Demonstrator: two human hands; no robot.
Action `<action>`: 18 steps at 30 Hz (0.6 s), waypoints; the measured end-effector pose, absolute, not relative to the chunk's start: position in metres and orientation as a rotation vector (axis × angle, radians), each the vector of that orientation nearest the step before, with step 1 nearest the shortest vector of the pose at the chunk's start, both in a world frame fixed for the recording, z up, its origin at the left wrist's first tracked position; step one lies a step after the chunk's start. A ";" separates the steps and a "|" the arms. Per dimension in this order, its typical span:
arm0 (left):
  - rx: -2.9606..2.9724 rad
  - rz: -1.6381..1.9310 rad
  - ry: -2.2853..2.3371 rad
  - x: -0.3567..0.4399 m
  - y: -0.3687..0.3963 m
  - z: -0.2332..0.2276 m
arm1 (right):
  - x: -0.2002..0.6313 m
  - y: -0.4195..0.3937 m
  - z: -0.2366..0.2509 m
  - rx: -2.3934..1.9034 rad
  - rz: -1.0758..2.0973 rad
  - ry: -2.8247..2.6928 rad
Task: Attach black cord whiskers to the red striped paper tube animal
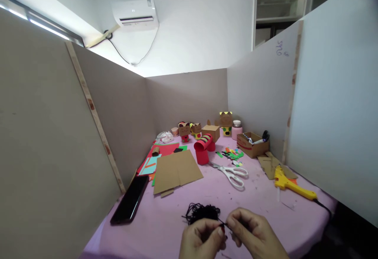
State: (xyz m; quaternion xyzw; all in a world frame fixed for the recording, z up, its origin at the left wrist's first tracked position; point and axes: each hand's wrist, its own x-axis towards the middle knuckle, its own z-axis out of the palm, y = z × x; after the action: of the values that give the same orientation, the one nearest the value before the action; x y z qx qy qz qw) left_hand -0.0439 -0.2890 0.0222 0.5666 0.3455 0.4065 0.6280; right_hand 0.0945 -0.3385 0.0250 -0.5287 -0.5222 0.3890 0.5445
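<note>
Both hands are close together at the near edge of the table. My left hand (203, 238) is closed in a pinch on black yarn, with a small dark red bit showing by its fingertips. Just to its right, my right hand (251, 229) pinches a strand of the same yarn between thumb and forefinger. A loose bundle of black yarn (202, 213) lies on the pink cloth right behind my left hand. What exactly sits between the fingertips is partly hidden.
White-handled scissors (232, 174) lie beyond my hands, beside a cardboard sheet (177, 172) and a red paper figure (202, 152). A yellow glue gun (293, 186) rests at right, a phone (130, 200) at left. Behind stand a cardboard box (252, 145) and several paper animals. Partitions enclose the table.
</note>
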 end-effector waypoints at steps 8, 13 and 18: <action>0.880 0.794 0.742 -0.044 -0.287 0.028 | 0.098 -0.337 0.027 -1.275 0.870 -1.328; 0.865 0.816 0.738 -0.043 -0.289 0.031 | 0.096 -0.336 0.027 -1.298 0.820 -1.327; 0.905 0.868 0.756 -0.041 -0.290 0.030 | 0.089 -0.337 0.029 -1.237 0.856 -1.299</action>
State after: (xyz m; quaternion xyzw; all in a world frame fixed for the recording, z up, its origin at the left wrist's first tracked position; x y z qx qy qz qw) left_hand -0.0411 -0.2901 0.0296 0.4132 0.3452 0.3964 0.7437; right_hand 0.0893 -0.3366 0.0292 -0.5216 -0.5477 0.3608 0.5457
